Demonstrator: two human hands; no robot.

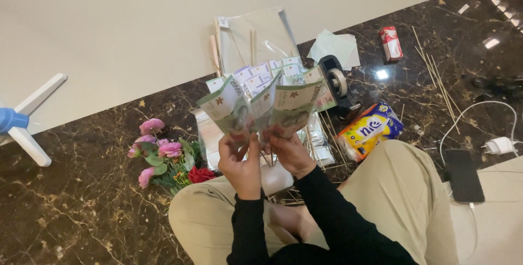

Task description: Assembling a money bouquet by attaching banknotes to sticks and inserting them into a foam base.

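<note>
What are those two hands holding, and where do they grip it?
Both the left hand and right hand hold a fan of green banknotes, gripped at the lower ends.

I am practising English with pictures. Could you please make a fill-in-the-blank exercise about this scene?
1. The left hand and right hand together hold a fan of ____.
2. The flowers lie on the dark marble ____.
3. One flower, nearest the knee, is ____; the others are pink.
4. The phone is plugged into a ____ cable.

Missing words: banknotes; floor; red; white
</note>
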